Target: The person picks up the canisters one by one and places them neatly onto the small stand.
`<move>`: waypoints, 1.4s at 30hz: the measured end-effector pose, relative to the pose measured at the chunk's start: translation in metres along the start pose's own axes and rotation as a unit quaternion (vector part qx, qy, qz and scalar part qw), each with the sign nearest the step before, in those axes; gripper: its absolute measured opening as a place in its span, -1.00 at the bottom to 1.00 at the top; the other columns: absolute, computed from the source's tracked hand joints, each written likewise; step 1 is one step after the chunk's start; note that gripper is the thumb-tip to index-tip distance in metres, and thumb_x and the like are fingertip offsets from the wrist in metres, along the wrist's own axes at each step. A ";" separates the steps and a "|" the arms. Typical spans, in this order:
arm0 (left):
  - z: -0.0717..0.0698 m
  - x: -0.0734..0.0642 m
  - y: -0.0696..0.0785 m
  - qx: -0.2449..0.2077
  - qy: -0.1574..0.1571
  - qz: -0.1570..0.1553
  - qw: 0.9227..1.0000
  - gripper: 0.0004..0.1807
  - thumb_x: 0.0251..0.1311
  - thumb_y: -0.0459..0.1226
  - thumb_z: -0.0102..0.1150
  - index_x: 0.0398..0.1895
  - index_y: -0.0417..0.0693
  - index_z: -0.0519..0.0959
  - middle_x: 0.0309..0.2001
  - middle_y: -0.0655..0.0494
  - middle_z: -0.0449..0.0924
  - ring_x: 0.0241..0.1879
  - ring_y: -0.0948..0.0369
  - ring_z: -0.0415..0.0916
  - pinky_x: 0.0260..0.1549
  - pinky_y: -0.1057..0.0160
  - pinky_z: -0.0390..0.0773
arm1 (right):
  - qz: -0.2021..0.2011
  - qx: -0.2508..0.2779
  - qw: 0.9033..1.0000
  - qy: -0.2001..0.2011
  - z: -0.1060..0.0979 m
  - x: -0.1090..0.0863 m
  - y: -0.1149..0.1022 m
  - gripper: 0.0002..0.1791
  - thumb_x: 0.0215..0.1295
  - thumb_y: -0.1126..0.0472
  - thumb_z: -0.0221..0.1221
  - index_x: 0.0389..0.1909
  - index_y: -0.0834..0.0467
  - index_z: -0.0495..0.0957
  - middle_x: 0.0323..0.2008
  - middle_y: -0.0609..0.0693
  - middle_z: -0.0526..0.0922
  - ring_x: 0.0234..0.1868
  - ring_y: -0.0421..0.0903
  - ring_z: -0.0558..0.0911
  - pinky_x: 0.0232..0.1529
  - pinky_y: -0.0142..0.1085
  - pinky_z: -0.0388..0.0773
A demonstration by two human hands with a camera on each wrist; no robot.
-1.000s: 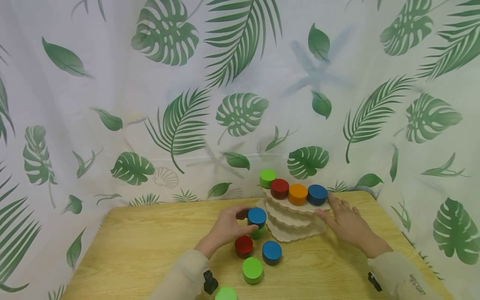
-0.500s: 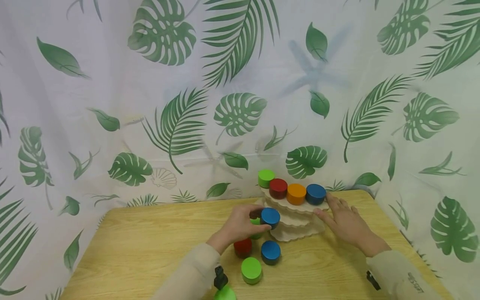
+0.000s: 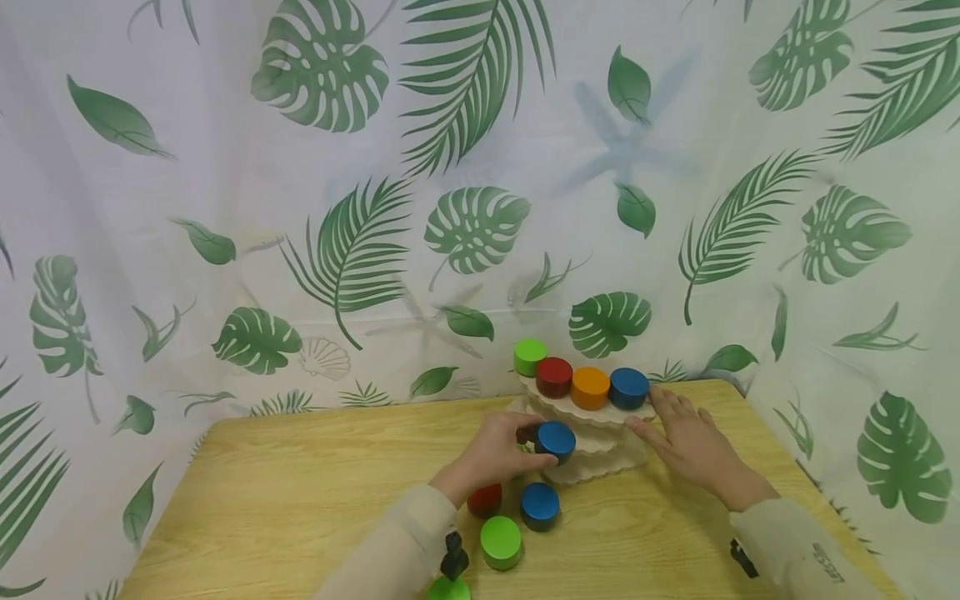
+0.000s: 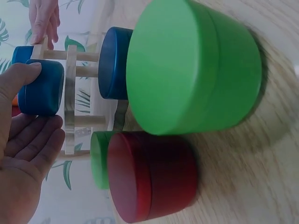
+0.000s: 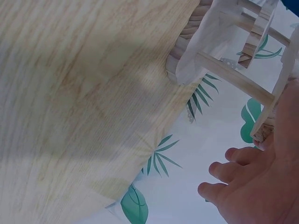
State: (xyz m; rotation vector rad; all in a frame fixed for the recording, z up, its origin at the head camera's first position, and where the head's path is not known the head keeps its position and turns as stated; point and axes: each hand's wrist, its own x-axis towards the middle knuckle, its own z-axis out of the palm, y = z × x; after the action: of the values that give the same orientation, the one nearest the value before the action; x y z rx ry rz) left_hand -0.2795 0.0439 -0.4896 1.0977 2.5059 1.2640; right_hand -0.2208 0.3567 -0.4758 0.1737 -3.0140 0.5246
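Observation:
In the head view my left hand (image 3: 491,454) pinches a blue round tin (image 3: 557,442) between thumb and fingers, in front of the lower tiers of a wooden tiered stand (image 3: 600,471). The left wrist view shows this blue tin (image 4: 46,88) held off the table, beside the stand's shelf edge (image 4: 70,100). My right hand (image 3: 693,446) touches the right end of the top tier, its fingers extended. On that tier stand a green tin (image 3: 530,357), a red tin (image 3: 554,377), an orange tin (image 3: 590,388) and another blue tin (image 3: 628,388).
On the table (image 3: 315,483) before the stand are a red tin (image 3: 485,498), a blue tin (image 3: 540,506) and a green tin (image 3: 501,542). Another green tin (image 3: 448,589) is cut off by the bottom edge. A leaf-patterned curtain (image 3: 480,150) hangs behind.
My left hand has carried the blue tin rightward, from above a green tin to the front of the stand's tiers. The right hand stays at the stand's end.

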 end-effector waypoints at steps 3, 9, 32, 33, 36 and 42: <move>0.002 0.002 0.002 -0.004 0.002 -0.004 1.000 -0.53 0.18 -0.18 0.56 0.16 -0.03 0.72 -0.05 0.10 0.80 -0.07 0.22 0.68 -0.01 0.32 0.68 | -0.002 -0.006 1.000 0.002 0.000 0.000 0.000 -0.04 0.64 -0.30 -0.08 0.59 0.47 0.07 0.51 0.58 0.19 0.50 0.63 0.17 0.41 0.56 0.07; 0.007 0.007 0.004 -0.016 0.002 -0.007 1.000 -0.52 0.17 -0.19 0.57 0.18 -0.04 0.72 0.02 0.08 0.80 -0.03 0.19 0.70 0.04 0.28 0.69 | -0.003 -0.010 1.000 -0.001 -0.001 0.001 0.002 -0.03 0.63 -0.31 -0.09 0.59 0.46 0.08 0.52 0.58 0.17 0.50 0.63 0.16 0.42 0.55 0.06; 0.025 0.018 0.014 -0.035 0.011 -0.012 0.999 -0.39 0.23 -0.31 0.51 0.37 -0.11 0.60 0.15 0.00 0.77 -0.03 0.26 0.75 -0.02 0.40 0.70 | -0.009 -0.024 1.000 0.010 -0.002 0.001 0.001 -0.05 0.63 -0.29 -0.04 0.57 0.47 0.13 0.50 0.59 0.21 0.48 0.63 0.21 0.40 0.54 0.13; 0.025 0.018 0.014 -0.037 0.012 -0.013 0.999 -0.40 0.24 -0.31 0.50 0.37 -0.12 0.60 0.14 0.00 0.77 -0.03 0.24 0.75 -0.03 0.42 0.69 | -0.009 -0.025 1.000 0.010 -0.002 0.001 0.001 -0.05 0.63 -0.29 -0.04 0.57 0.47 0.13 0.50 0.59 0.21 0.48 0.63 0.21 0.40 0.54 0.14; 0.026 0.019 0.015 -0.033 0.015 -0.013 0.999 -0.49 0.27 -0.29 0.48 0.30 -0.11 0.66 0.05 0.01 0.80 -0.08 0.25 0.72 -0.08 0.48 0.66 | -0.009 -0.026 1.000 0.011 -0.002 0.001 0.001 -0.05 0.63 -0.29 -0.05 0.57 0.47 0.13 0.50 0.58 0.21 0.49 0.62 0.21 0.41 0.53 0.14; 0.032 0.022 0.015 0.013 0.039 0.006 0.999 -0.73 0.27 -0.27 0.49 0.02 -0.04 0.79 -0.28 0.13 0.77 -0.30 0.40 0.53 -0.30 0.54 0.55 | -0.007 -0.028 1.000 0.009 -0.001 0.002 0.001 -0.04 0.62 -0.31 -0.06 0.56 0.48 0.14 0.51 0.57 0.21 0.50 0.61 0.21 0.42 0.53 0.13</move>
State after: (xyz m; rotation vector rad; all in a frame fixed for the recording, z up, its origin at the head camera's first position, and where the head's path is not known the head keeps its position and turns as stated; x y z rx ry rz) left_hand -0.2743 0.0853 -0.4944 1.0899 2.5828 1.3059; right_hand -0.2226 0.3580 -0.4754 0.1868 -3.0028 0.4383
